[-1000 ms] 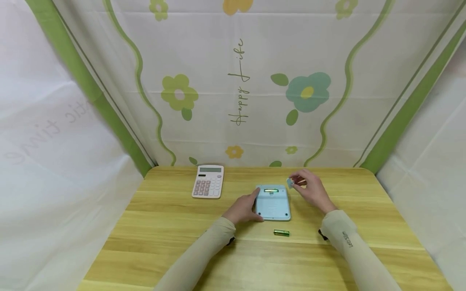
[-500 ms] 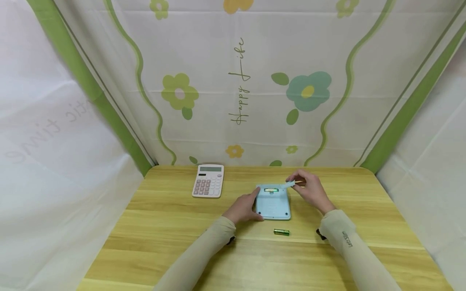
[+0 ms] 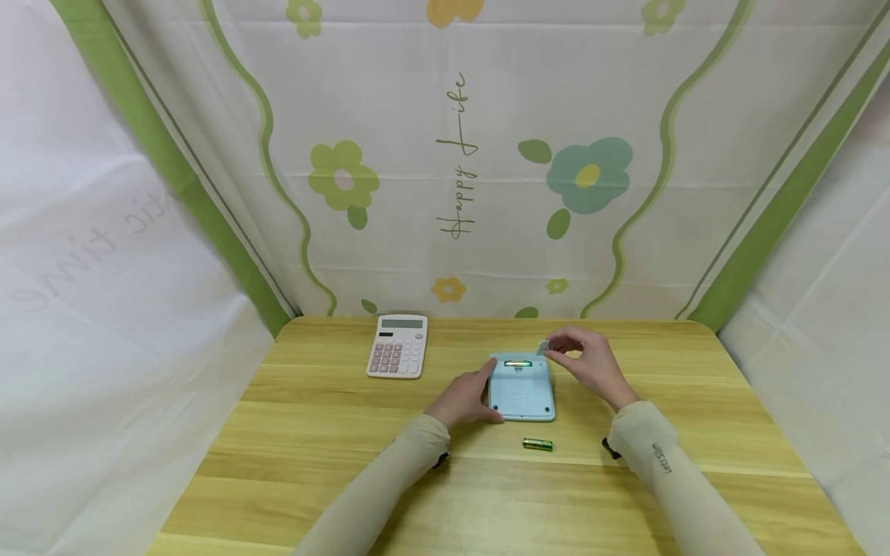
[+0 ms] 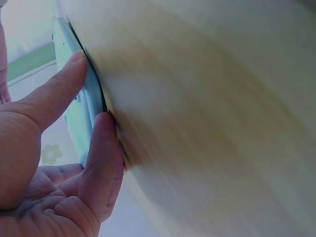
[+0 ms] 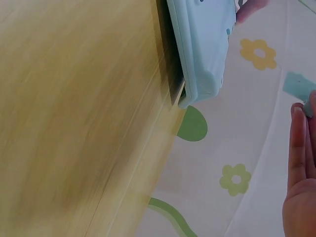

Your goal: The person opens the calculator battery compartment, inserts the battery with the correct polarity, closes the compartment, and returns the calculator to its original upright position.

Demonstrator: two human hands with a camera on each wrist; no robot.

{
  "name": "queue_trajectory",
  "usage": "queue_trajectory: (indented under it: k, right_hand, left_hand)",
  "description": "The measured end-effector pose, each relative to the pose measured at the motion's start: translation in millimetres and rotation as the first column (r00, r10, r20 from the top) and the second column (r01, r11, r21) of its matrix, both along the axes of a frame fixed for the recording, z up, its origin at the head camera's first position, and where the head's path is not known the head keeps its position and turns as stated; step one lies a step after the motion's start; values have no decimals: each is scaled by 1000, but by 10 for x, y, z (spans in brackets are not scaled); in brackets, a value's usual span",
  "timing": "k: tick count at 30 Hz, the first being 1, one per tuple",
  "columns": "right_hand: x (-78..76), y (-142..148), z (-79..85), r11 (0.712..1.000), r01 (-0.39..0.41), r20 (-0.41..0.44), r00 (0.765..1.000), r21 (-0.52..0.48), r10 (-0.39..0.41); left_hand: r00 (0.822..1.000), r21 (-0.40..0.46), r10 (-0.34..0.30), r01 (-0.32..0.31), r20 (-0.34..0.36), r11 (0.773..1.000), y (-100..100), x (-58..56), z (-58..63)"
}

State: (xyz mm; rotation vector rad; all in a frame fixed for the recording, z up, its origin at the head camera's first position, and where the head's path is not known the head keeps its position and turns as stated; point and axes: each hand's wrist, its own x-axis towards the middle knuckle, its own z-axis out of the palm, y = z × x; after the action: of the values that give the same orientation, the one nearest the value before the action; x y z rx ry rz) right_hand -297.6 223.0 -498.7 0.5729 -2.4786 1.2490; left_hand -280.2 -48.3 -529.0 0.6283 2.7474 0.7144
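Observation:
A light-blue calculator (image 3: 521, 398) lies face down on the table, its back showing an uncovered battery slot. Inside that slot sits a green battery (image 3: 518, 364). My left hand (image 3: 464, 398) grips the calculator by its left side; the left wrist view shows thumb and fingers against its edge (image 4: 91, 98). Above the calculator's upper right corner, my right hand (image 3: 589, 361) pinches a small light-blue battery cover (image 3: 542, 347). In the right wrist view this cover (image 5: 298, 85) is held up, apart from the calculator. A second green battery (image 3: 538, 445) lies on the wood just below the calculator.
A white-and-pink calculator (image 3: 398, 347) lies face up at the back left of the table. The wooden tabletop (image 3: 299, 463) ends at a white flowered curtain (image 3: 389, 255) behind, with further white curtains on both sides.
The battery cover has moved slightly left in my right hand, and was turned in the fingers along the way. My left hand, the calculator and the loose battery have stayed in place.

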Motion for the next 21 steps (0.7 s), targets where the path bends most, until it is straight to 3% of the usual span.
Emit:
queue_trajectory:
  k: [7,14,18,21]
  right_hand:
    - [-19,-59,-24,999,-10,-64,998,30,12]
    - [-80,-179,-60,990,-40,-176,982,132,63]
    - [-107,-273,-83,974,-64,-209,972,216,110]
    - [-131,-346,-97,943,-63,-237,960,327,147]
  left_hand:
    - [1000,7,-6,6,2,1000,-11,-2,-1]
    - [1000,7,-4,4,4,1000,-19,-13,-14]
    - [1000,8,-6,6,-1,1000,-18,-6,-1]
    - [1000,9,-7,7,-2,1000,-16,4,14]
